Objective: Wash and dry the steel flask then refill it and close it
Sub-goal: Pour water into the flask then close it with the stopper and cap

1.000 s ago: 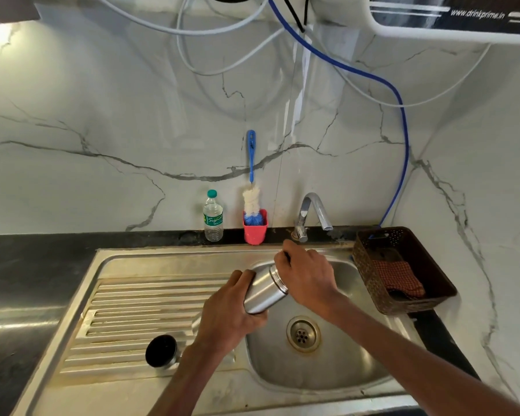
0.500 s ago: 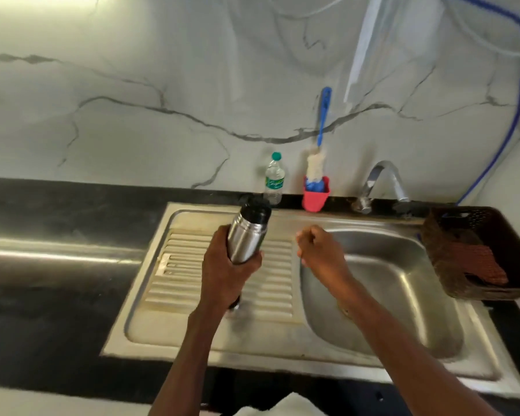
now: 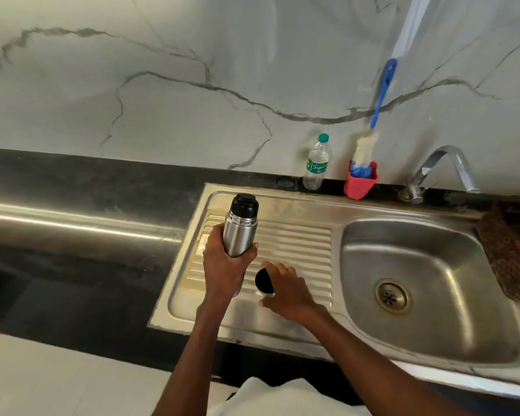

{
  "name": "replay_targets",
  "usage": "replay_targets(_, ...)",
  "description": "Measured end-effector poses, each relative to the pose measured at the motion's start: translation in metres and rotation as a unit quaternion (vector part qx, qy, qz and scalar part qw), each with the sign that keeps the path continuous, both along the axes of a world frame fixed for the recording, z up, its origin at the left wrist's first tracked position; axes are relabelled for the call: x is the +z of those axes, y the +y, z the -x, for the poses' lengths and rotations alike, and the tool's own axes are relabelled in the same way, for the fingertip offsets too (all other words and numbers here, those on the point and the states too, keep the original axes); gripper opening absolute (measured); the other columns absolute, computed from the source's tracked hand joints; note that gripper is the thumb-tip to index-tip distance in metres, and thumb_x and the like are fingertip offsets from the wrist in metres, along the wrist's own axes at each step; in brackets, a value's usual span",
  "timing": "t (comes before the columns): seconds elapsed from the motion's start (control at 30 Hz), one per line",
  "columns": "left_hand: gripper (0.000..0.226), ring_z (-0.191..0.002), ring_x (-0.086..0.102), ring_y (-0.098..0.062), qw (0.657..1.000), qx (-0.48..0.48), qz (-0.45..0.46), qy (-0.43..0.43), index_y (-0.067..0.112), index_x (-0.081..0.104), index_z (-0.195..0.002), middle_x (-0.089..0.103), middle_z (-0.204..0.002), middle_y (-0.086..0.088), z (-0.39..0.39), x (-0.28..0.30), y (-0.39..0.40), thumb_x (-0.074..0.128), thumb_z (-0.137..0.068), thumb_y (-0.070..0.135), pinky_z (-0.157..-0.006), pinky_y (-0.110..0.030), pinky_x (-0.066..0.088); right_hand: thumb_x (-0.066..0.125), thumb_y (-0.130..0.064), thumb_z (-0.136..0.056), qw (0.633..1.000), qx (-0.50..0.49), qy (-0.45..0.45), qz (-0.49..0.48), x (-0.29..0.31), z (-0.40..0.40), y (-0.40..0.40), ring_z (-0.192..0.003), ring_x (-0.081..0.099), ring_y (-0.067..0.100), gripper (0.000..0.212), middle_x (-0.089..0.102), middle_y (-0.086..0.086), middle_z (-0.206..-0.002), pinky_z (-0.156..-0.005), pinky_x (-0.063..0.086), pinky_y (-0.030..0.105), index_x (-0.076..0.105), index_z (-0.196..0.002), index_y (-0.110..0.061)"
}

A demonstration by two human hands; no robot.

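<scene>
My left hand (image 3: 222,265) grips the steel flask (image 3: 240,232) round its lower body and holds it upright above the ribbed draining board (image 3: 300,250). The flask's black stopper top sits at its neck. My right hand (image 3: 285,291) reaches down onto the flask's cup lid (image 3: 264,281), which lies on the draining board with its dark inside showing; fingers and thumb curl round it. The sink bowl (image 3: 427,265) lies to the right, with the tap (image 3: 442,166) behind it.
A small plastic water bottle (image 3: 316,163) and a red holder (image 3: 360,183) with a blue-handled bottle brush (image 3: 379,100) stand against the marble wall. A brown basket (image 3: 511,250) sits at the sink's right edge. Black countertop (image 3: 72,235) stretches to the left.
The flask has left the sink bowl and now stands upright over the draining board. My right hand let go of its top and dropped onto the cup lid. The view swung left.
</scene>
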State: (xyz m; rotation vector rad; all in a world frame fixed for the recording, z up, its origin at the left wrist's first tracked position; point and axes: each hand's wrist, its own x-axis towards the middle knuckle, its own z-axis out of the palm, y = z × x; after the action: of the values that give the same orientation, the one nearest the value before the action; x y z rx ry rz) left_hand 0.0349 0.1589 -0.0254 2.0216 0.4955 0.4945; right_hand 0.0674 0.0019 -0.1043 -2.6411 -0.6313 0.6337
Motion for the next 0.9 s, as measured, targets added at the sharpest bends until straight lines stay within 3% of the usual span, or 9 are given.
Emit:
replay_targets(0.13,0.054,-0.082,0.064,-0.004,1.000,-0.025,0.006,0.001,0.030,0.056,-0.108,0.065,-0.093,0.014,-0.005,-0.003,-0.004,0.095,-0.071,0.028,-0.065,-0.011,0.048,0.075,-0.042,-0.084,0.997,-0.057,-0.030,-0.041,-0.010,0.000,-0.006,-0.129,0.051,0.024,0.077,0.052,-0.008,-0.145,-0.101,0.046,0.040,0.037,-0.151,-0.036)
replay_targets(0.23,0.054,-0.081,0.066,-0.004,0.999,-0.049,0.016,0.006,0.028,0.058,-0.110,0.067,-0.094,0.013,-0.009,-0.006,-0.011,0.095,-0.071,0.027,-0.065,-0.012,0.049,0.083,-0.035,-0.079,0.975,-0.154,0.031,-0.159,-0.005,-0.006,-0.017,-0.113,0.058,0.014,0.074,0.050,-0.006,-0.131,-0.090,0.048,0.023,0.047,-0.143,-0.037)
replay_targets(0.33,0.057,-0.080,0.067,-0.006,0.997,-0.068,0.023,0.009,0.030,0.058,-0.113,0.069,-0.096,0.011,-0.014,-0.010,-0.022,0.096,-0.070,0.028,-0.067,-0.022,0.053,0.090,-0.024,-0.071,0.930,-0.240,0.054,-0.273,0.009,-0.014,-0.037,-0.103,0.051,-0.006,0.066,0.049,-0.001,-0.123,-0.082,0.044,0.006,0.059,-0.129,-0.033)
replay_targets(0.47,0.056,-0.079,0.068,-0.010,0.995,-0.092,0.029,0.008,0.034,0.058,-0.111,0.069,-0.095,0.011,-0.021,-0.013,-0.044,0.091,-0.066,0.040,-0.069,-0.035,0.058,0.091,-0.013,-0.072,0.868,-0.328,0.042,-0.370,0.032,-0.026,-0.072,-0.112,0.056,-0.001,0.071,0.052,-0.003,-0.128,-0.102,0.050,0.025,0.058,-0.132,-0.032)
replay_targets(0.6,0.053,-0.077,0.067,-0.010,0.993,-0.115,0.032,0.009,0.035,0.059,-0.107,0.069,-0.092,0.010,-0.031,-0.014,-0.071,0.093,-0.066,0.035,-0.068,-0.036,0.057,0.093,-0.017,-0.074,0.784,-0.422,0.037,-0.454,0.062,-0.033,-0.110,-0.107,0.062,0.001,0.074,0.065,-0.013,-0.118,-0.093,0.054,0.025,0.052,-0.135,-0.025)
replay_targets(0.67,0.053,-0.077,0.067,-0.009,0.992,-0.124,0.030,0.009,0.034,0.059,-0.106,0.069,-0.091,0.010,-0.036,-0.014,-0.087,0.093,-0.066,0.035,-0.067,-0.034,0.056,0.095,-0.030,-0.072,0.750,-0.471,0.024,-0.464,0.074,-0.038,-0.134,-0.101,0.062,0.006,0.072,0.063,-0.008,-0.112,-0.084,0.051,0.023,0.048,-0.126,-0.023)
replay_targets(0.73,0.055,-0.077,0.066,-0.008,0.990,-0.133,0.035,0.010,0.034,0.059,-0.107,0.070,-0.092,0.009,-0.040,-0.013,-0.102,0.096,-0.066,0.030,-0.067,-0.031,0.055,0.092,-0.042,-0.073,0.722,-0.507,-0.004,-0.472,0.082,-0.042,-0.157,-0.099,0.065,0.015,0.062,0.065,-0.001,-0.109,-0.084,0.052,0.029,0.052,-0.117,-0.024)
replay_targets(0.8,0.056,-0.077,0.066,-0.006,0.990,-0.140,0.035,0.010,0.033,0.059,-0.107,0.070,-0.093,0.010,-0.044,-0.012,-0.118,0.097,-0.066,0.027,-0.067,-0.029,0.053,0.085,-0.041,-0.082,0.688,-0.517,-0.020,-0.509,0.095,-0.043,-0.178,-0.098,0.067,0.020,0.039,0.070,-0.002,-0.103,-0.081,0.051,0.031,0.058,-0.108,-0.027)
replay_targets(0.9,0.055,-0.076,0.066,-0.007,0.988,-0.146,0.038,0.014,0.034,0.059,-0.106,0.070,-0.091,0.009,-0.047,-0.013,-0.137,0.096,-0.066,0.027,-0.067,-0.033,0.055,0.078,-0.034,-0.091,0.682,-0.486,-0.046,-0.544,0.116,-0.040,-0.201,-0.100,0.068,0.011,0.020,0.073,-0.014,-0.096,-0.082,0.051,0.031,0.066,-0.107,-0.032)
